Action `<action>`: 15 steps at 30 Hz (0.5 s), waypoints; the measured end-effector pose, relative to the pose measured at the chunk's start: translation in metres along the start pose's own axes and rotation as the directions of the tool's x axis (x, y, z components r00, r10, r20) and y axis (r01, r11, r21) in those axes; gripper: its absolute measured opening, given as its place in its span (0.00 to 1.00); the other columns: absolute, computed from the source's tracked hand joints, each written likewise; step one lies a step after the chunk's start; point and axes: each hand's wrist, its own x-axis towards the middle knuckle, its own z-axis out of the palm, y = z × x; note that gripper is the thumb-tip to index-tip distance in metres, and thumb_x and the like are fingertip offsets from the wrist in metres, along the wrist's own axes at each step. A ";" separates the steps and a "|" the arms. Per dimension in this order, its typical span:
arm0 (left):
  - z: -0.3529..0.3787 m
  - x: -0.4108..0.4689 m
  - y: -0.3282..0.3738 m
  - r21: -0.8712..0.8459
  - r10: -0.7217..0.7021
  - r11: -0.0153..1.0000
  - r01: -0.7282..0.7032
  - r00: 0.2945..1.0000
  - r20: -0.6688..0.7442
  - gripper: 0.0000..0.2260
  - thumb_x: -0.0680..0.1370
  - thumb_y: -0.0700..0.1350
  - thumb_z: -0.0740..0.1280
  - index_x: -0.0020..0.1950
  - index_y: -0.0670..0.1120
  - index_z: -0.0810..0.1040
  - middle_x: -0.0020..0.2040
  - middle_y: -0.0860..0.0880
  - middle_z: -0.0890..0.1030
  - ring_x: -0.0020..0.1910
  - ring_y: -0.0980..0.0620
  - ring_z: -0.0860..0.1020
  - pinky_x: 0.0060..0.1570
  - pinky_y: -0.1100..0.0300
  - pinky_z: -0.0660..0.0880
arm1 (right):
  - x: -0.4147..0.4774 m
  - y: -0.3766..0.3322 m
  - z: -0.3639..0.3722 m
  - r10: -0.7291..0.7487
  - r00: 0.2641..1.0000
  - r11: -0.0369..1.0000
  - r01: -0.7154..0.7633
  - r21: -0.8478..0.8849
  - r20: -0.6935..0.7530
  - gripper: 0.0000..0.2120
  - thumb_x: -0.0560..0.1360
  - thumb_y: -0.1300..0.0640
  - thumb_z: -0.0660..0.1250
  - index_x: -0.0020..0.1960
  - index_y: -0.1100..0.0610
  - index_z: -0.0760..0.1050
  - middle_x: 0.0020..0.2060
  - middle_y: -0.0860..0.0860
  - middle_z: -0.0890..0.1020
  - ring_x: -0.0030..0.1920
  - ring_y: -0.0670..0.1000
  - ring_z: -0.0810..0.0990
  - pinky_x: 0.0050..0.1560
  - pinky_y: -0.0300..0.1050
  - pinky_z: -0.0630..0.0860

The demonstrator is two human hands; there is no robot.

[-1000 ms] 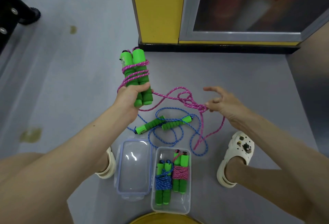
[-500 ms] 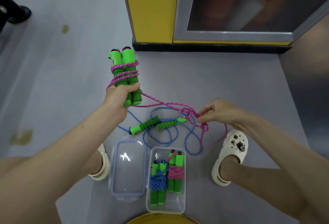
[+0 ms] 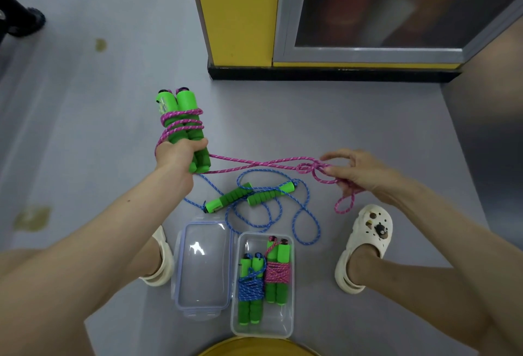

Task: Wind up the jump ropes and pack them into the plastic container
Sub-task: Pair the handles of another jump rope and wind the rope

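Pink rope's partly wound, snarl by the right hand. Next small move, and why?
Probably work the tangle loose with the right hand before the next wrap. The left hand grips the handles with only a few turns on, and the pink rope runs across to that snarl; wound in, it would likely bulk the bundle.

Half-wound pink rope [image 3: 182, 123]; open container [image 3: 261, 328]

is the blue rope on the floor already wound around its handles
No, the blue rope lies in loose loops on the floor around its two green handles, not wrapped on them.
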 end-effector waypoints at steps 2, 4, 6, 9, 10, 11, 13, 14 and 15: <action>0.001 -0.001 -0.001 0.067 -0.023 0.998 0.020 0.999 0.049 0.10 0.72 0.34 0.72 0.47 0.46 0.76 0.45 0.46 0.80 0.46 0.44 0.80 0.40 0.53 0.78 | 0.000 0.000 0.000 0.017 1.000 1.000 -0.017 0.013 -0.005 0.06 0.76 0.59 0.67 0.50 0.50 0.80 0.24 0.52 0.74 0.23 0.47 0.71 0.32 0.41 0.73; 0.002 -0.003 -0.002 0.131 -0.055 0.991 0.042 0.993 0.100 0.10 0.72 0.34 0.71 0.51 0.43 0.76 0.47 0.44 0.80 0.46 0.43 0.81 0.36 0.53 0.77 | -0.001 -0.001 0.001 0.019 1.000 1.000 -0.018 0.010 -0.016 0.06 0.77 0.59 0.65 0.47 0.51 0.80 0.24 0.52 0.74 0.23 0.47 0.71 0.28 0.37 0.73; 0.003 -0.005 -0.003 0.174 -0.085 0.983 0.061 0.987 0.137 0.14 0.72 0.34 0.71 0.56 0.41 0.77 0.49 0.42 0.81 0.47 0.42 0.81 0.34 0.53 0.76 | -0.002 -0.004 0.003 0.012 0.999 1.000 -0.011 0.014 -0.036 0.07 0.78 0.58 0.64 0.46 0.53 0.80 0.26 0.52 0.73 0.25 0.47 0.71 0.27 0.36 0.73; 0.005 -0.008 -0.006 0.237 -0.126 0.968 0.080 0.974 0.188 0.13 0.72 0.34 0.72 0.55 0.42 0.77 0.50 0.42 0.81 0.48 0.42 0.81 0.34 0.53 0.76 | 0.000 -0.006 0.003 0.033 0.997 0.999 -0.032 0.025 -0.076 0.10 0.80 0.57 0.61 0.49 0.57 0.81 0.26 0.53 0.73 0.24 0.48 0.70 0.29 0.38 0.74; 0.006 -0.009 -0.007 0.260 -0.131 0.963 0.077 0.971 0.198 0.12 0.72 0.34 0.72 0.53 0.42 0.77 0.49 0.41 0.81 0.48 0.42 0.81 0.34 0.53 0.76 | 0.001 -0.006 0.003 0.044 0.995 0.999 -0.041 0.025 -0.088 0.10 0.80 0.57 0.61 0.49 0.58 0.81 0.26 0.53 0.74 0.25 0.48 0.71 0.31 0.40 0.75; 0.006 -0.010 -0.007 0.275 -0.131 0.959 0.072 0.971 0.202 0.11 0.72 0.34 0.72 0.52 0.42 0.77 0.48 0.41 0.81 0.47 0.42 0.80 0.35 0.53 0.77 | 0.002 -0.006 0.004 0.050 0.994 0.999 -0.048 0.024 -0.099 0.11 0.80 0.57 0.60 0.49 0.58 0.81 0.28 0.54 0.74 0.26 0.48 0.72 0.33 0.41 0.75; 0.008 -0.013 -0.008 0.277 -0.131 0.959 0.064 0.964 0.232 0.10 0.72 0.34 0.71 0.52 0.42 0.77 0.47 0.41 0.81 0.45 0.43 0.81 0.37 0.54 0.77 | 0.005 -0.005 0.007 0.045 0.992 0.999 -0.045 -0.002 -0.121 0.11 0.80 0.56 0.61 0.49 0.57 0.82 0.32 0.55 0.76 0.29 0.49 0.72 0.35 0.42 0.74; 0.009 -0.015 -0.007 0.266 -0.138 0.962 0.063 0.953 0.271 0.10 0.73 0.34 0.70 0.53 0.42 0.77 0.47 0.42 0.81 0.44 0.45 0.82 0.36 0.55 0.77 | 0.006 -0.005 0.009 0.029 0.991 0.999 -0.032 -0.021 -0.130 0.10 0.80 0.56 0.62 0.48 0.57 0.82 0.34 0.55 0.76 0.31 0.49 0.72 0.36 0.41 0.73; 0.010 -0.018 -0.007 0.248 -0.147 0.966 0.067 0.935 0.323 0.10 0.74 0.34 0.70 0.52 0.43 0.77 0.45 0.42 0.81 0.42 0.46 0.83 0.34 0.56 0.77 | 0.007 -0.005 0.011 0.009 0.991 0.999 -0.014 -0.031 -0.137 0.09 0.79 0.57 0.63 0.48 0.57 0.82 0.34 0.54 0.77 0.32 0.49 0.72 0.37 0.41 0.72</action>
